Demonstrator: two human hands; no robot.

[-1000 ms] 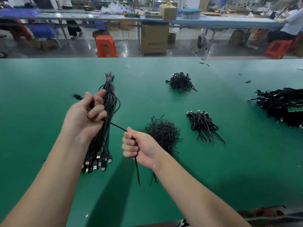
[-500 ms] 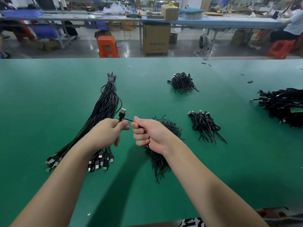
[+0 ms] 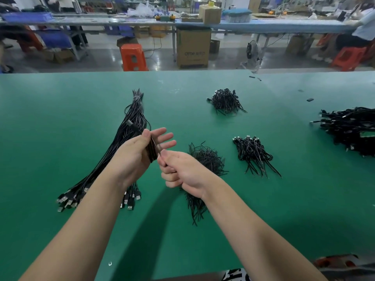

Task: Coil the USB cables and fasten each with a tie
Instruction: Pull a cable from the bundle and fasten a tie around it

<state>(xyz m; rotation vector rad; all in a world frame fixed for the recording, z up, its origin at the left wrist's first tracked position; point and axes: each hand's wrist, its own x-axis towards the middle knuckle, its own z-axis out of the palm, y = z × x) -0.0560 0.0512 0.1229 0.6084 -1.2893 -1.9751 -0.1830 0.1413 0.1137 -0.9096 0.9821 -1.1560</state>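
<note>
Left hand [image 3: 140, 151] up over table [image 3: 60, 118], fingers straight, cable [image 3: 152, 152] wound in loops across palm, thumb pressing plug end. Right hand [image 3: 182, 171] curled, pinching cable's free run beside coil. We order by size: long bundle of uncoiled cables [image 3: 121, 142] left, finished pile [image 3: 351, 128] far right, tie heap [image 3: 207, 159] behind right hand. We judge cable light, limp, springy; we hold across loops mid-coil, else turns slip.
</note>
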